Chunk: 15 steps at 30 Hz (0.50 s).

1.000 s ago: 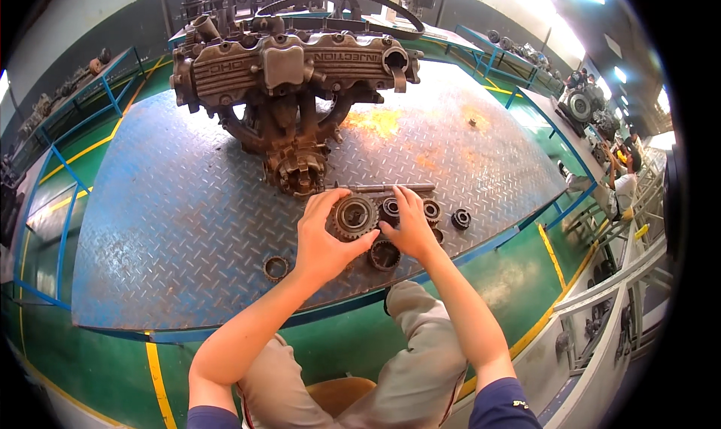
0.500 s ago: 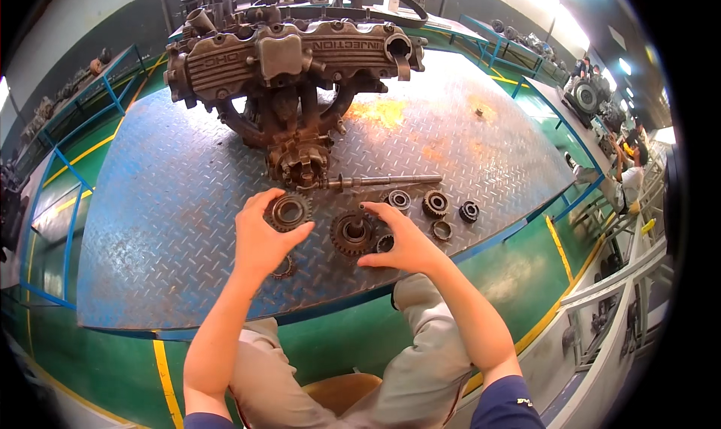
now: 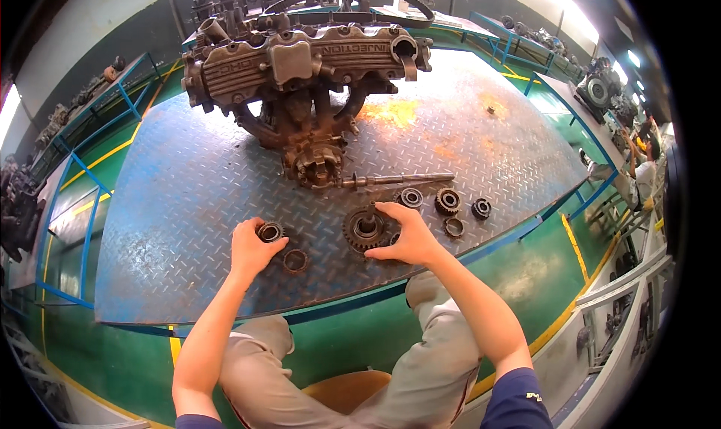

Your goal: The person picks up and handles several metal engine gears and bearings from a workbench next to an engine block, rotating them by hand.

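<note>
My left hand (image 3: 251, 250) is closed on the rim of a steel gear (image 3: 270, 231) at the table's left front, thumb on its near side. Just right of that gear lies a thin toothed ring (image 3: 296, 261). My right hand (image 3: 409, 236) is curled round the right side of a larger dark gear with a shaft stub standing up in its middle (image 3: 365, 228). Its thumb meets the near edge and its forefinger the far edge. Under the right palm another small ring is mostly hidden.
Right of my hands lie several bearings and gears (image 3: 447, 201) and a ring (image 3: 454, 227). A long steel shaft (image 3: 405, 180) lies behind them. A large engine (image 3: 293, 61) stands on the far part of the diamond-plate table (image 3: 180, 204). A person (image 3: 644, 166) sits far right.
My left hand has moved the gear left and down toward the table, uncovering the thin ring. My right hand stays at the large gear. The whole view has shifted slightly.
</note>
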Motion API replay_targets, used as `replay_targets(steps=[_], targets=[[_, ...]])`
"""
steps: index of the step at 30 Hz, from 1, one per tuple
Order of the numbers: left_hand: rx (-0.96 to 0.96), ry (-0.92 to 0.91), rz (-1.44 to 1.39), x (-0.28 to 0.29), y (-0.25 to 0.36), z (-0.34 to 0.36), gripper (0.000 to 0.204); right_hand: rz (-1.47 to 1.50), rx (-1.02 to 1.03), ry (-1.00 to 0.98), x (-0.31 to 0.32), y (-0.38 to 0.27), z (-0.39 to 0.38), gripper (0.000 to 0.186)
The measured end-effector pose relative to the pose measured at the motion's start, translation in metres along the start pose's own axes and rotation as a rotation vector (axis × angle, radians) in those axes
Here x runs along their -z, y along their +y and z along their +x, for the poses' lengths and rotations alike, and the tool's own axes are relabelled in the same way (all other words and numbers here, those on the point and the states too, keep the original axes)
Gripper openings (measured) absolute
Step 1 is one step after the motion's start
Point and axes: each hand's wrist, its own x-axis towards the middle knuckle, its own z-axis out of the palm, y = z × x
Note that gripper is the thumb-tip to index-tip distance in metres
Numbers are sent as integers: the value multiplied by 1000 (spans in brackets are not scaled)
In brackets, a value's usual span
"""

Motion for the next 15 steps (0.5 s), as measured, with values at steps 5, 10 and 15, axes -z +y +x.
replay_targets(steps=[5,10,15], targets=[[0,-15,-7,2,-3,-1,50,-15,32,29,-5,1,2,85],[-110,70,106,-3,-2,-4,52,-27,55,41,-5,-3,2,83],[-116,48,156,-3,0,-7,60,75,87,133,-6,-1,4,81]])
